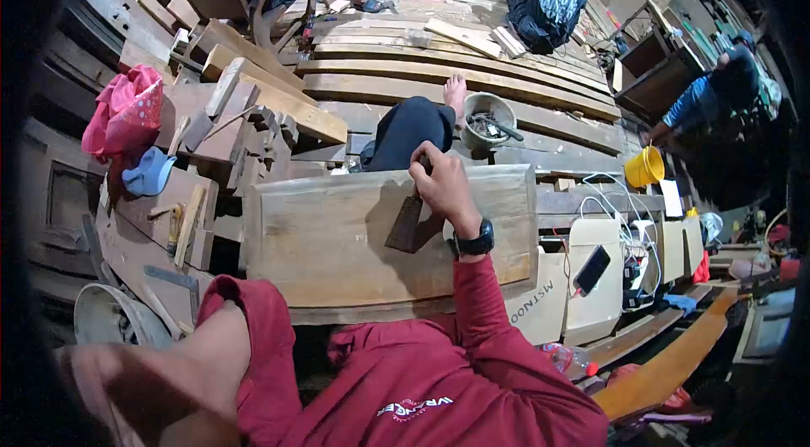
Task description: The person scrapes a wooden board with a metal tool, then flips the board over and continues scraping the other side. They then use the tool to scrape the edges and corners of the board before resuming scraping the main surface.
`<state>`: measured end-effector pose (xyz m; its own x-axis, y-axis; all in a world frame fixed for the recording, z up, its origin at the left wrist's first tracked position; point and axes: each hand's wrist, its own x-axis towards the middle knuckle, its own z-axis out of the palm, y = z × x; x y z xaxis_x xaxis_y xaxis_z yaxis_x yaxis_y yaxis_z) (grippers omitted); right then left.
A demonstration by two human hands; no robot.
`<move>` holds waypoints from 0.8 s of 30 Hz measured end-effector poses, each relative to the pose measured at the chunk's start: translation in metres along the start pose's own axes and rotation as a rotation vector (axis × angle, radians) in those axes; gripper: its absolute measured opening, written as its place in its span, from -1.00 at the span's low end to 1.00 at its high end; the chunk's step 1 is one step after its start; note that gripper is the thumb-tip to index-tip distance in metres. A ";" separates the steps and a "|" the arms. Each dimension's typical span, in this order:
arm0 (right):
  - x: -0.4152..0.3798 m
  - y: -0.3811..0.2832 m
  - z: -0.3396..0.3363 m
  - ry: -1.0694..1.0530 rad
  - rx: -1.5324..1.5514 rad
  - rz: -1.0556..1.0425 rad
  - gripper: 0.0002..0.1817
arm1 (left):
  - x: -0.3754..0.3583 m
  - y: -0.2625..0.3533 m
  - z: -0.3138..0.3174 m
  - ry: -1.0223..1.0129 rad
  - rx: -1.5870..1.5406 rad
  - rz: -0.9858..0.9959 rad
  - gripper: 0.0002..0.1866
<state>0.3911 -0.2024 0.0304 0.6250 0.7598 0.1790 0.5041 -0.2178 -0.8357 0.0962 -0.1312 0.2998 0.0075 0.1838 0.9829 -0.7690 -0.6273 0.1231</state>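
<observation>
My right hand (444, 185) is closed around the handle of a scraper (405, 225) with a wide, dark, worn blade. The blade tilts down onto or just above a raised wooden panel (312, 236); contact is hard to judge. This panel has a moulded edge and lies flat across in front of me. On my right wrist is a black watch. My left arm (126, 384) is bent and blurred close to the camera at the lower left, its hand out of sight.
Beyond the panel stands a bucket (489, 122) with tools inside, beside a bare foot. A phone (592, 270) and white cables lie at right, near a yellow bucket (645, 167). Wood offcuts and a pink cloth bag (125, 113) are at left. Other people sit farther back among planks.
</observation>
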 end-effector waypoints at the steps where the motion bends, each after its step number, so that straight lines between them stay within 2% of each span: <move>1: -0.005 0.004 0.001 -0.012 -0.017 -0.017 -0.83 | 0.005 0.002 -0.005 0.002 0.002 0.013 -0.62; 3: 0.002 0.001 0.000 0.027 -0.036 -0.080 -0.83 | 0.011 0.005 -0.006 -0.019 -0.010 0.030 -0.62; 4: 0.001 -0.001 -0.002 -0.001 -0.055 -0.007 -0.82 | 0.011 0.006 -0.009 -0.018 -0.015 0.031 -0.62; 8: -0.001 -0.003 0.000 0.056 -0.070 -0.047 -0.81 | 0.003 -0.006 -0.017 -0.034 -0.031 0.040 -0.61; 9: 0.000 -0.006 -0.002 0.010 -0.027 -0.023 -0.85 | 0.003 -0.008 -0.017 -0.041 -0.037 0.045 -0.61; 13: -0.001 -0.016 -0.001 0.208 0.052 -0.154 -0.89 | 0.003 -0.013 -0.022 -0.060 -0.059 0.029 -0.60; 15: -0.001 -0.017 0.002 0.215 0.029 -0.156 -0.89 | 0.002 -0.012 -0.022 -0.055 -0.058 0.005 -0.60; 18: -0.001 -0.010 -0.003 -0.051 -0.014 -0.062 -0.85 | 0.001 -0.013 -0.018 -0.041 -0.065 0.000 -0.59; 20: -0.002 -0.009 -0.006 -0.042 -0.007 -0.079 -0.86 | 0.002 -0.012 -0.016 -0.037 -0.070 0.015 -0.58; 21: -0.002 -0.010 -0.007 -0.031 0.002 -0.085 -0.86 | 0.003 -0.010 -0.016 -0.043 -0.074 0.020 -0.58; 23: 0.000 -0.012 -0.010 0.163 0.071 -0.105 -0.87 | 0.004 -0.007 -0.018 -0.039 -0.066 0.026 -0.57; 24: -0.001 -0.012 -0.013 0.170 0.041 -0.094 -0.88 | 0.004 -0.005 -0.020 -0.039 -0.065 0.027 -0.57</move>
<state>0.3921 -0.2081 0.0466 0.6694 0.6607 0.3397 0.5425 -0.1225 -0.8311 0.0877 -0.1120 0.3008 0.0101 0.1366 0.9906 -0.8091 -0.5811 0.0883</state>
